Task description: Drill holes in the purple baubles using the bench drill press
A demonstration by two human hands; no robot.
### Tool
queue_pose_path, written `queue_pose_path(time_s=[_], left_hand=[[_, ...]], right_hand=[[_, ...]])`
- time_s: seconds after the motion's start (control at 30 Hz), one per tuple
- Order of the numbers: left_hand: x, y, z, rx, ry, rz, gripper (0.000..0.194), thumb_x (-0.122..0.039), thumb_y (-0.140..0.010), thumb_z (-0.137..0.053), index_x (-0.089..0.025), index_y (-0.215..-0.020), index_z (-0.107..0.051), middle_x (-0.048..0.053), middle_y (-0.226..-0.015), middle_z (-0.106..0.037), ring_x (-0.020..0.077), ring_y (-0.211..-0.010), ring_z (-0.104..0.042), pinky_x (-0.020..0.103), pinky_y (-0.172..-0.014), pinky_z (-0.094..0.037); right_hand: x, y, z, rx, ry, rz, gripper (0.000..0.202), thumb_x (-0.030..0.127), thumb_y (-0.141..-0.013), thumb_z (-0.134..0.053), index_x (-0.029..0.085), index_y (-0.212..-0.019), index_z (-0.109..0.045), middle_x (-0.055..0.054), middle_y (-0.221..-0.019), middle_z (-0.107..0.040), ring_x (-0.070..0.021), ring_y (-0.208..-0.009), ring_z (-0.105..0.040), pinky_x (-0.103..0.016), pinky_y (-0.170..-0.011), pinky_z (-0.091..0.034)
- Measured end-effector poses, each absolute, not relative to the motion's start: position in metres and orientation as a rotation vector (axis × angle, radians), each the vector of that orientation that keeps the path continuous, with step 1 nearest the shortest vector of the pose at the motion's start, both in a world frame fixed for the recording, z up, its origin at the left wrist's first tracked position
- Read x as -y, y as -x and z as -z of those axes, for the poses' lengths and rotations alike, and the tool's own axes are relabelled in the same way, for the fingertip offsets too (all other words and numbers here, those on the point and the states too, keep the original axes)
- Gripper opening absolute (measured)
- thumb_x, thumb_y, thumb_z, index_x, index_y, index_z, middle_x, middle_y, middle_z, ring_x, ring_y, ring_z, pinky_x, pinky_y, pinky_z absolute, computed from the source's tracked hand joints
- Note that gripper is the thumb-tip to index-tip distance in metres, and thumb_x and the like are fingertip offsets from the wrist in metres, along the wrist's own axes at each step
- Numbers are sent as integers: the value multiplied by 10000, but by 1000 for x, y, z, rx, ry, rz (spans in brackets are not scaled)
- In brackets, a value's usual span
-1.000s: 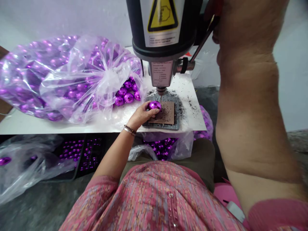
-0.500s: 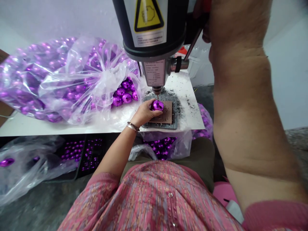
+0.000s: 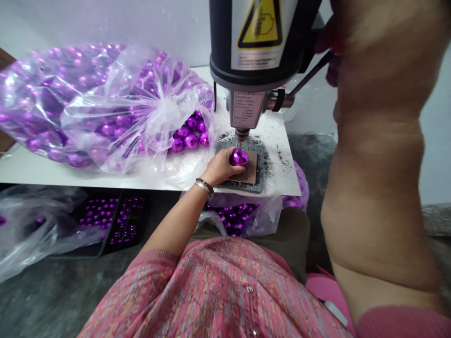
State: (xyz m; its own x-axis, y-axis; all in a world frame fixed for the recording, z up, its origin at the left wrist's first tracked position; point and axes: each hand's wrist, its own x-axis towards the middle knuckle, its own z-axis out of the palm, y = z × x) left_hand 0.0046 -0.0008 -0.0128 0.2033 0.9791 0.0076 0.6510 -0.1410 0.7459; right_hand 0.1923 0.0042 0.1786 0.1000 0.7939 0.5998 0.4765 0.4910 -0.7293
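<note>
My left hand [image 3: 222, 166] pinches a shiny purple faceted ball [image 3: 240, 158] between thumb and fingers. It holds the ball on a brown board [image 3: 251, 171] over the grey base [image 3: 260, 162] of a bench drill press [image 3: 254, 61]. Straight above the ball is the drill chuck [image 3: 242, 134], its thin bit pointing down at the top; whether the bit touches cannot be made out. Up at the right, my right hand [image 3: 334, 58] is wrapped around the feed lever [image 3: 310, 77], partly hidden behind my forearm and blurred.
A large clear bag [image 3: 116, 101] full of purple balls lies on the white table [image 3: 45, 176], some balls [image 3: 192, 141] showing at its opening. Dark shavings [image 3: 269, 159] surround the base. Below hang a bag [image 3: 266, 213] and a black crate [image 3: 112, 225] with more balls.
The whole view has shifted, so the drill press appears farther right. The feed lever slants lower than before, with my right hand on it. My left hand keeps the ball under the chuck.
</note>
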Motion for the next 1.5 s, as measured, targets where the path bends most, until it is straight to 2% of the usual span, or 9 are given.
queue_pose_path(time_s=[0.1, 0.17, 0.27, 0.47, 0.7, 0.97, 1.13, 1.3, 1.5], left_hand=[[0, -5, 16, -1526, -1872, -697, 461, -268, -684, -873, -178, -1114, -735, 55, -1015, -745, 261, -947, -666, 377, -911, -534], [0, -5, 18, -1523, -1865, -706, 465, -271, -684, -871, -178, -1118, -731, 53, -1029, -748, 260, -955, -667, 369, -907, -529], [0, -5, 20, -1503, -1854, -705, 466, -266, -698, -859, -166, -1133, -726, 58, -1024, -750, 260, -955, -667, 364, -903, -519], [1, -6, 16, -1490, -1841, -700, 450, -225, -707, -844, -142, -1132, -721, 60, -1023, -747, 249, -953, -660, 335, -882, -502], [0, -5, 19, -1465, -1803, -731, 474, -240, -701, -862, -153, -1147, -728, 42, -1017, -757, 229, -952, -673, 317, -907, -512], [1, -4, 25, -1423, -1758, -766, 388, -256, -725, -851, -170, -1086, -738, 11, -966, -742, 211, -914, -662, 318, -884, -508], [1, -6, 28, -1477, -1794, -843, 439, -239, -674, -882, -171, -1086, -746, 52, -1056, -740, 251, -1023, -657, 351, -963, -504], [1, -7, 28, -1442, -1771, -814, 367, -244, -702, -868, -151, -1031, -735, 48, -992, -733, 238, -946, -653, 339, -900, -504], [4, -8, 26, -1473, -1770, -802, 425, -237, -720, -858, -155, -1117, -730, 35, -1030, -750, 231, -984, -669, 328, -933, -513]], right_hand=[[15, -191, -170, 1558, 1340, -169, 428, 335, -988, -449, 97, -652, -334, 9, -667, -331, 62, -647, -287, -220, -655, -157], [26, -191, -161, 1526, 1366, -165, 328, 242, -939, -519, 104, -677, -380, 20, -644, -373, 41, -628, -263, -232, -653, -202], [38, -190, -148, 1503, 1336, -220, 179, 161, -881, -536, 100, -726, -470, 38, -643, -392, 56, -624, -288, -174, -675, -277], [47, -195, -116, 1560, 1213, -146, 211, 237, -897, -498, 91, -751, -541, 41, -689, -482, 60, -688, -384, -121, -703, -308], [47, -199, -91, 1616, 1099, -64, 260, 309, -922, -499, 111, -788, -602, 35, -710, -538, 45, -650, -388, -126, -674, -334], [40, -198, -75, 1617, 994, 47, 354, 397, -977, -451, 113, -805, -574, 15, -754, -543, 38, -686, -423, -138, -688, -343], [36, -196, -65, 1575, 942, 132, 411, 440, -992, -431, 116, -789, -581, 8, -710, -535, 23, -654, -428, -160, -660, -347], [34, -193, -57, 1520, 928, 178, 498, 507, -1015, -405, 108, -782, -590, -11, -708, -541, 3, -689, -470, -173, -678, -368], [32, -189, -49, 1458, 975, 176, 514, 534, -1033, -367, 115, -813, -568, -20, -764, -532, -6, -743, -481, -177, -724, -401]])
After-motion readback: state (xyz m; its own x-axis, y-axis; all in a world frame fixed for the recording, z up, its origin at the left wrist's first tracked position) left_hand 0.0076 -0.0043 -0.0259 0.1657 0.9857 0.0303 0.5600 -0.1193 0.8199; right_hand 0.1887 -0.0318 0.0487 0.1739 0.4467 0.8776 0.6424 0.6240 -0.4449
